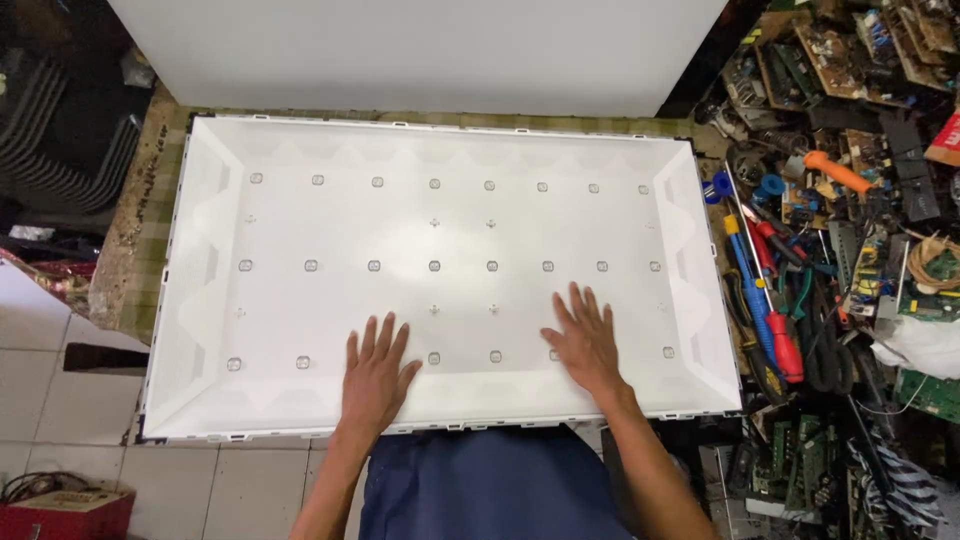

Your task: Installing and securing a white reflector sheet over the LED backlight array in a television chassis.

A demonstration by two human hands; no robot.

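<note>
left hand (377,372) | flat, grip apart (fingers spread) on white backlight panel (300,220) | right hand (587,340) | same

One cam only, head-worn, looking steeply down and fwd over the person's own lap onto a workbench, so no second view shares any of the scene. Near range: forearms enter from bottom edge, left hand (376,372) and right hand (586,340) sit low-centre in frame. The white backlight tray (200,300) fills most of the pic, its far edge toward top, near edge at person's body. View is wide enough to catch tiled floor (60,400) at lower left and a cluttered pile of tools and circuit boards (830,200) along the right side. Slight wide-angle bend at the edges.
</note>
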